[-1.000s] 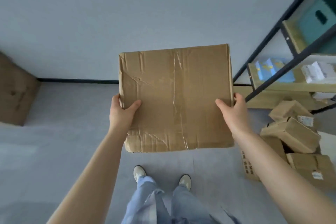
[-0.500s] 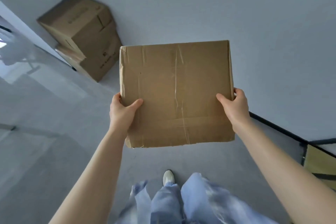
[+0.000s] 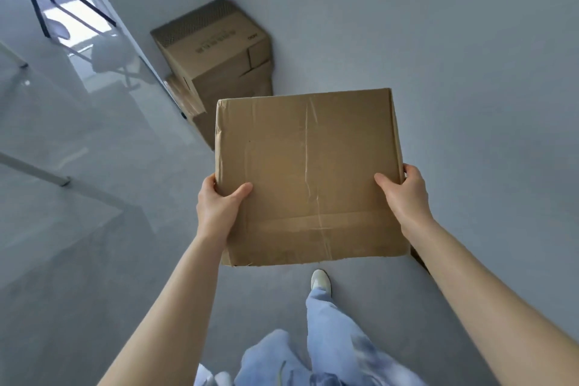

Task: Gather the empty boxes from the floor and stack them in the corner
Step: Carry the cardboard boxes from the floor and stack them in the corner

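Now that the view has swung round, the stacked brown cardboard boxes in the corner lie at eleven o'clock, nearer than before. The left hand and right hand each clasp a side of the flat creased brown cardboard box, carried above the floor, so stacking looks close.

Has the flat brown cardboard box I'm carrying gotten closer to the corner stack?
Yes. The flat brown cardboard box now overlaps the stacked corner boxes; earlier they sat apart.

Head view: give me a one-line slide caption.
Both hands, left hand and right hand, carry a flat cardboard box toward the stacked boxes in the corner.
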The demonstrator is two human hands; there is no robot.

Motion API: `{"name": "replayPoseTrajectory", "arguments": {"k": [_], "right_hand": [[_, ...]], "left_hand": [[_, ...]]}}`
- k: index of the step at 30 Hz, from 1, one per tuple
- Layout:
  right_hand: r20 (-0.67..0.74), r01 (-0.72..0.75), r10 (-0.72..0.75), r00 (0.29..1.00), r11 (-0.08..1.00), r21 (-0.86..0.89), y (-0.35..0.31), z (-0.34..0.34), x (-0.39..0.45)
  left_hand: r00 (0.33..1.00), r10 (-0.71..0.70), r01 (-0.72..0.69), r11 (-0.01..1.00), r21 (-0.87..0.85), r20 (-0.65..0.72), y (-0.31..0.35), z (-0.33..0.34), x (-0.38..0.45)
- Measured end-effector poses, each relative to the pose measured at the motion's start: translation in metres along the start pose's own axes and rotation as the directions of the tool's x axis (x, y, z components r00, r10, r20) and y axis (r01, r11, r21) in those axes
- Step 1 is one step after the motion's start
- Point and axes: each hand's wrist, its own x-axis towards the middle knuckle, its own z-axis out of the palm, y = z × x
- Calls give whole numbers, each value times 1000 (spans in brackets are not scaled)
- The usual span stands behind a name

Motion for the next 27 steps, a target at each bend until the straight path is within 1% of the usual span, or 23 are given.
{"name": "replayPoseTrajectory", "arguments": {"k": [5, 7, 9, 10, 13, 14, 17, 22, 27], "right_hand": [[111, 77, -70, 991, 995, -67, -78, 29, 79], [167, 112, -95, 981, 989, -92, -106, 55, 115], [204, 126, -105, 973, 987, -97, -127, 71, 130], [228, 131, -104, 968, 986, -107, -148, 98, 155], [265, 140, -103, 959, 982, -126, -174, 122, 175], [277, 150, -110, 955, 980, -129, -193, 149, 195], [294, 149, -102, 950, 979, -143, -240, 200, 229], [323, 135, -74, 943, 976, -171, -304, 269, 275], [350, 148, -78, 933, 973, -179, -362, 330, 329]], "left_hand": [[995, -66, 61, 997, -55, -80, 39, 10, 59], [988, -96, 85, 992, -90, -123, 50, 9, 93], [984, -106, 93, 991, -97, -144, 59, 8, 112], [977, -129, 110, 987, -117, -170, 65, 3, 144], [977, -134, 115, 986, -118, -168, 74, -2, 175], [974, -143, 120, 984, -134, -177, 81, -9, 210], [971, -165, 143, 981, -131, -174, 102, -27, 277], [971, -177, 160, 981, -114, -160, 138, -57, 369], [968, -190, 174, 979, -107, -164, 174, -75, 460]]}}
